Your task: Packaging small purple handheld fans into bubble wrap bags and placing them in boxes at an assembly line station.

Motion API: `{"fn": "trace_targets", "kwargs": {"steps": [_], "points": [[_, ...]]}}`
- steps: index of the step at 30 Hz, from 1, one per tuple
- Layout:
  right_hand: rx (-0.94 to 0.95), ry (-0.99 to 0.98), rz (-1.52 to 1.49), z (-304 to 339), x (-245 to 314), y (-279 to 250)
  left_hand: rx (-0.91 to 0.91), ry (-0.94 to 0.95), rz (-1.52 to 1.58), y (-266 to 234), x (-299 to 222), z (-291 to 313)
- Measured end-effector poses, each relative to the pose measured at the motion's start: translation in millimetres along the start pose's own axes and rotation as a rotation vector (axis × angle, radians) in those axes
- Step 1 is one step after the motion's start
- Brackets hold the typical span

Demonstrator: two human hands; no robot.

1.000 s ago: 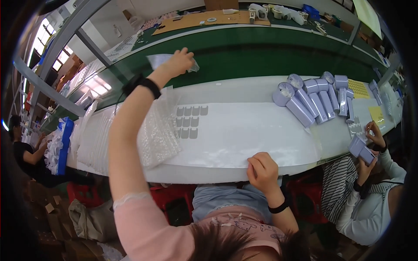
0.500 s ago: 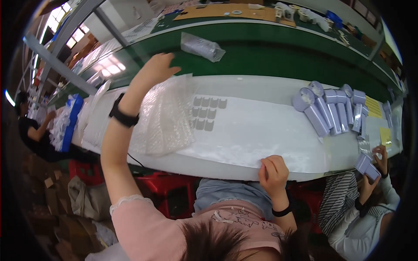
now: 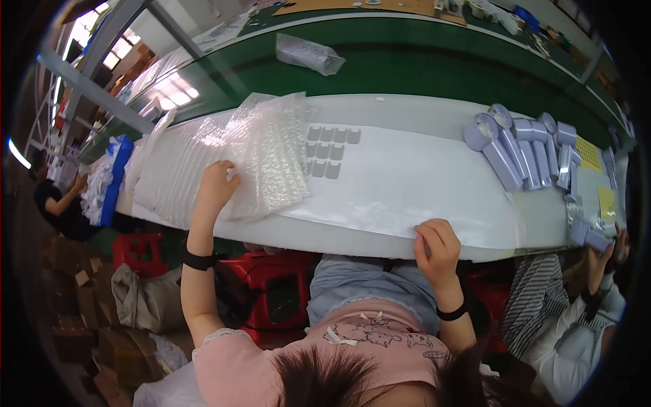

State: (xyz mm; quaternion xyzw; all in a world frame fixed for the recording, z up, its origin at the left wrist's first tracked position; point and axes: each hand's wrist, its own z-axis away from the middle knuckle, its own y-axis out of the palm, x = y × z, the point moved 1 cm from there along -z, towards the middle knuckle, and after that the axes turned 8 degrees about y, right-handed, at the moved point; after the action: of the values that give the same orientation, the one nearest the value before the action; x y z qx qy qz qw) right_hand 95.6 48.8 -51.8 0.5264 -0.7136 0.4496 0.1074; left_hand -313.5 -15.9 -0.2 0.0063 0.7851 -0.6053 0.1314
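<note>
My left hand (image 3: 218, 185) is over a spread stack of clear bubble-wrap bags (image 3: 274, 156) on the left of the table. Its fingers are bent, with a gap between thumb and forefinger, and nothing shows in them. My right hand (image 3: 439, 249) rests at the table's near edge, by a white sheet (image 3: 400, 183). Its fingers are curled toward the thumb; whatever they hold, if anything, is hidden. Grey rounded stickers (image 3: 332, 151) stand in rows on the sheet, partly covered by the bags. At the right lie several lilac handheld devices (image 3: 498, 163) with round heads.
A filled bubble-wrap bag (image 3: 310, 54) lies on the green belt (image 3: 407, 78) beyond the table. A blue tray (image 3: 116, 180) with white pieces stands far left, near another person. At right, a co-worker's hands hold a lilac device (image 3: 588, 235). Red stools (image 3: 274, 292) stand below.
My left hand has come back from above the green belt to the bubble-wrap bags. The right hand stays by the near edge. The view has shifted, and the co-worker's lilac device is higher in it.
</note>
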Motion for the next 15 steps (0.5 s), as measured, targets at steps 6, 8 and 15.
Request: {"fn": "trace_targets", "kwargs": {"steps": [6,8,15], "points": [[-0.056,0.105,-0.264,3,-2,-18,-0.478,0.045,-0.095,-49,-65,0],[-0.004,0.311,-0.525,3,-4,-24,-0.611,0.279,-0.074,-58,-136,7],[0.124,0.721,-1.323,-14,-8,-51,-0.177,0.851,0.195,31,-243,32]]}}
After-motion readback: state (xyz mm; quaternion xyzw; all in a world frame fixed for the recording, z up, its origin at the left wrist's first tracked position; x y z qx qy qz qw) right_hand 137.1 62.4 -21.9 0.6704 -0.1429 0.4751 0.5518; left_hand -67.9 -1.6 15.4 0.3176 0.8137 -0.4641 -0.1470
